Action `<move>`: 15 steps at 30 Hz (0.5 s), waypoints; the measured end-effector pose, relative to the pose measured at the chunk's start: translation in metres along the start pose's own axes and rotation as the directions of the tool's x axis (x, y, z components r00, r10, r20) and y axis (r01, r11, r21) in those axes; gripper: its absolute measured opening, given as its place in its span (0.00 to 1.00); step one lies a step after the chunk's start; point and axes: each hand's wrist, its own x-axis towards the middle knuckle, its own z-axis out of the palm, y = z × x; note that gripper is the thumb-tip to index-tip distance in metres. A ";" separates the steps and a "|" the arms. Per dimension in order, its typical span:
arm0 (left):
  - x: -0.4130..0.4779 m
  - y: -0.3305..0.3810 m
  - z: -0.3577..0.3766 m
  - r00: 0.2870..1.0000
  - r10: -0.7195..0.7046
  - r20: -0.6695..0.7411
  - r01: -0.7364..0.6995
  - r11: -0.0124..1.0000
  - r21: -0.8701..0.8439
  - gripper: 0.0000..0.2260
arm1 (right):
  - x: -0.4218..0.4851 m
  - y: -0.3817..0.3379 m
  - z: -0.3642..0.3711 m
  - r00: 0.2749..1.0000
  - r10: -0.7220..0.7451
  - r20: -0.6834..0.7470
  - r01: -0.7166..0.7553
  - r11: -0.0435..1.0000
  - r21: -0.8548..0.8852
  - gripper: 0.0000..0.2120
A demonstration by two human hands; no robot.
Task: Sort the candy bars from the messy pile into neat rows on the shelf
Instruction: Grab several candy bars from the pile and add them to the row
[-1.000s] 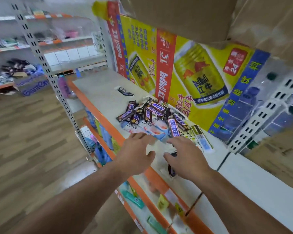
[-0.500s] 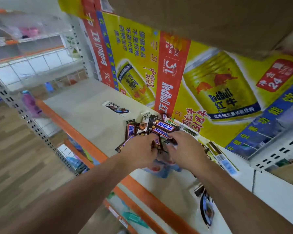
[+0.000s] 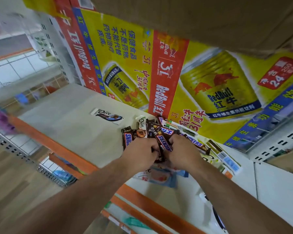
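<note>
Left hand (image 3: 140, 152) and right hand (image 3: 184, 151), fingers curled, both grip one Snickers bar (image 3: 164, 142) atop the candy pile (image 3: 152, 129) on the shelf (image 3: 66, 115). Four Snickers wrappers show there. One Dove bar (image 3: 108, 115) lies apart, leftward.

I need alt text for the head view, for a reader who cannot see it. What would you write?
The left hand and right hand grip Snickers bars in a messy candy pile on a cream shelf. One Dove bar lies apart to the left, and a yellow Red Bull carton stands behind the pile.
</note>
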 end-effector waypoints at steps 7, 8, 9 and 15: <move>-0.002 0.002 0.007 0.993 -0.116 0.022 0.118 0.977 -0.175 0.11 | -0.011 0.009 -0.002 0.993 0.106 0.051 -0.116 0.954 0.278 0.15; -0.003 0.005 0.006 0.990 -0.132 0.047 0.139 0.967 -0.215 0.13 | -0.012 0.010 -0.003 0.991 0.111 0.069 -0.127 0.939 0.320 0.13; -0.003 0.009 0.005 0.986 -0.151 0.075 0.165 0.954 -0.249 0.16 | -0.015 0.011 -0.004 0.990 0.112 0.082 -0.134 0.923 0.359 0.11; -0.007 0.034 0.004 0.964 -0.218 0.153 0.259 0.898 -0.356 0.13 | -0.039 0.036 -0.022 0.988 0.139 0.072 -0.152 0.753 0.640 0.04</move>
